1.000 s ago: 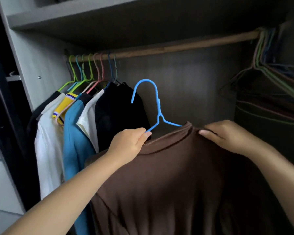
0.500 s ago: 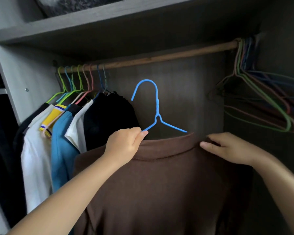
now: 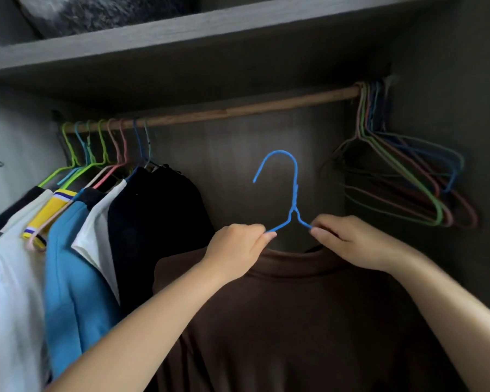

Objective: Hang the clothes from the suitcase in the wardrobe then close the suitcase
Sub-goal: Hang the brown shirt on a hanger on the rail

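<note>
A brown shirt [image 3: 294, 321] hangs on a blue wire hanger [image 3: 294, 190] that I hold up inside the wardrobe, below the wooden rail [image 3: 238, 110]. My left hand [image 3: 235, 250] pinches the hanger's left arm at the shirt's collar. My right hand [image 3: 351, 241] pinches the hanger's right arm close to the neck. The hook points left and sits well under the rail, touching nothing. The suitcase is out of view.
Several garments [image 3: 77, 250] in white, blue, black and yellow hang on coloured hangers at the rail's left end. A bunch of empty hangers [image 3: 402, 176] hangs at the right end. A shelf [image 3: 181, 32] runs above the rail, carrying a grey fuzzy item [image 3: 96, 12].
My right hand has moved left from the shirt's shoulder onto the hanger's right arm. The view has tilted up, so the rail and shelf sit lower in frame.
</note>
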The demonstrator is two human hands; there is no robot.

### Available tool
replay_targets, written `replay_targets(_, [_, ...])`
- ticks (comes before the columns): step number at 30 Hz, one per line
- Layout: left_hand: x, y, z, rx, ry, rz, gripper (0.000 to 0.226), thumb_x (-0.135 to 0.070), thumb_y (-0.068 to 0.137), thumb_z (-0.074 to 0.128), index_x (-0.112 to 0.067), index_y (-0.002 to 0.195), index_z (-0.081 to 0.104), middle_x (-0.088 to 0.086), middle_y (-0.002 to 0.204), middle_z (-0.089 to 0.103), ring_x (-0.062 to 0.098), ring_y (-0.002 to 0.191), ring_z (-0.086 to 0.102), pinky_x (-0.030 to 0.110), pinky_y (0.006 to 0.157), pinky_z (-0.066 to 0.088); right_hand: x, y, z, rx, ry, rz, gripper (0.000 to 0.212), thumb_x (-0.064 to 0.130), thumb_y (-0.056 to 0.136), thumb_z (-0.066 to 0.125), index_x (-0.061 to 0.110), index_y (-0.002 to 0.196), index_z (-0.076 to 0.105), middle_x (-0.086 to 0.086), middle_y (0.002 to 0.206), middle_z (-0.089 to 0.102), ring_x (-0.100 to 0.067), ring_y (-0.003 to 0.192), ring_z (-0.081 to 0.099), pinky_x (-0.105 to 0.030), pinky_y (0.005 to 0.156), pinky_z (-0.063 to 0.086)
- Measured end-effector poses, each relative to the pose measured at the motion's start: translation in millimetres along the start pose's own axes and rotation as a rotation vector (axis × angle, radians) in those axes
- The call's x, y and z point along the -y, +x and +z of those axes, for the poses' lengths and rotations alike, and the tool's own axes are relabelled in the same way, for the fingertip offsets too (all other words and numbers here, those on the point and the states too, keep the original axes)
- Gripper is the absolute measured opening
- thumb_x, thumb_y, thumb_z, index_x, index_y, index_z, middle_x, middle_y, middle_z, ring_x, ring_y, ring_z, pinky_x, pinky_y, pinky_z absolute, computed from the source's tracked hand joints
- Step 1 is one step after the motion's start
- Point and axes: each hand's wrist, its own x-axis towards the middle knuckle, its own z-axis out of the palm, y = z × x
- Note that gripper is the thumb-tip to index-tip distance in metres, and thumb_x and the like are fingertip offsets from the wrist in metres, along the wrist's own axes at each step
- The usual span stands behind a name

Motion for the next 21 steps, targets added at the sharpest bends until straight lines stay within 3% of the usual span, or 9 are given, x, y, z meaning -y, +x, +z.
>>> replay_targets(2, [6.3, 6.4, 0.3, -0.033, 0.000, -0.013, 0.046, -0.043, 0.096, 0.034, -0.013, 0.061, 0.035, 0.017, 0.078, 0.063, 0.034, 0.081, 0.060, 0.036, 0.066, 0.038, -7.7, -3.8, -5.1, -0.011, -0.037, 0.058, 0.023, 0.033, 0.092, 0.047, 0.012, 0.096, 0.058, 0.001, 0.084, 0.060, -0.013, 0.083, 0.057, -0.025, 0.071, 0.038])
replay_targets(5, [14.5, 17.1, -1.1, -0.055, -0.082, -0.009, 0.040, -0.038, 0.095, 0.038, -0.014, 0.064, 0.040, 0.020, 0.075, 0.062, 0.037, 0.081, 0.059, 0.036, 0.066, 0.038, -15.0, -8.7, -10.5, 0.004, -0.118, 0.123, 0.034, 0.030, 0.093, 0.046, 0.003, 0.075, 0.055, -0.003, 0.067, 0.053, -0.020, 0.073, 0.055, -0.031, 0.064, 0.033])
replay_targets(7, [18.8, 26.2, -3.2, 0.055, -0.130, -0.003, 0.034, -0.031, 0.097, 0.041, -0.012, 0.069, 0.046, 0.017, 0.083, 0.062, 0.035, 0.089, 0.058, 0.035, 0.071, 0.039, -17.1, -5.6, -12.2, -0.098, -0.163, 0.196, 0.039, 0.030, 0.092, 0.049, 0.010, 0.060, 0.046, -0.001, 0.059, 0.047, -0.021, 0.067, 0.051, -0.034, 0.062, 0.030])
replay_targets(8, [22.0, 30.7, -5.2, 0.128, -0.101, -0.018, 0.029, -0.033, 0.097, 0.040, -0.011, 0.082, 0.052, 0.015, 0.094, 0.062, 0.033, 0.097, 0.057, 0.035, 0.078, 0.041, -17.8, -3.2, -15.7, -0.152, -0.190, 0.254, 0.042, 0.031, 0.092, 0.050, 0.013, 0.055, 0.041, 0.001, 0.056, 0.044, -0.021, 0.066, 0.050, -0.034, 0.061, 0.029])
replay_targets(10, [38.9, 37.1, -14.8, 0.181, 0.111, -0.110, 0.039, -0.042, 0.095, 0.037, -0.012, 0.116, 0.050, 0.012, 0.120, 0.056, 0.031, 0.116, 0.048, 0.039, 0.093, 0.040, -16.7, 5.4, -24.3, -0.238, -0.232, 0.368, 0.042, 0.033, 0.091, 0.052, 0.015, 0.054, 0.044, -0.001, 0.058, 0.046, -0.025, 0.073, 0.054, -0.033, 0.063, 0.032])
replay_targets(13, [74.3, 32.8, -42.7, 0.003, 0.481, -0.352, 0.050, -0.045, 0.093, 0.040, -0.010, 0.128, 0.041, 0.014, 0.133, 0.043, 0.032, 0.125, 0.035, 0.042, 0.099, 0.032, -8.1, 28.6, -33.8, -0.283, -0.255, 0.491, 0.036, 0.034, 0.091, 0.053, 0.010, 0.064, 0.055, -0.013, 0.076, 0.054, -0.033, 0.093, 0.058, -0.033, 0.066, 0.037])
replay_targets(15, [95.6, 23.0, -62.0, -0.105, 0.580, -0.505, 0.048, -0.039, 0.091, 0.047, -0.006, 0.126, 0.040, 0.016, 0.132, 0.041, 0.033, 0.125, 0.032, 0.043, 0.100, 0.031, 2.7, 53.9, -35.9, -0.287, -0.084, 0.552, 0.034, 0.029, 0.091, 0.055, 0.009, 0.063, 0.052, -0.015, 0.080, 0.052, -0.030, 0.085, 0.055, -0.030, 0.060, 0.032])
replay_targets(18, [122.4, 6.2, -79.2, -0.063, 0.496, -0.696, 0.051, -0.033, 0.090, 0.053, -0.001, 0.127, 0.038, 0.019, 0.132, 0.042, 0.035, 0.125, 0.037, 0.045, 0.096, 0.036, 31.5, 94.6, -34.6, -0.311, 0.542, 0.614, 0.013, 0.010, 0.089, 0.056, 0.002, 0.079, 0.055, -0.015, 0.078, 0.052, -0.026, 0.066, 0.051, -0.028, 0.058, 0.038])
replay_targets(21, [142.2, -5.6, -85.0, 0.061, 0.442, -0.744, 0.049, -0.028, 0.095, 0.045, 0.002, 0.132, 0.032, 0.020, 0.124, 0.052, 0.035, 0.111, 0.053, 0.037, 0.073, 0.042, 68.1, 136.0, -21.3, -0.316, 0.741, 0.541, 0.015, 0.000, 0.088, 0.051, 0.009, 0.077, 0.048, -0.013, 0.075, 0.051, -0.026, 0.067, 0.052, -0.031, 0.062, 0.043])
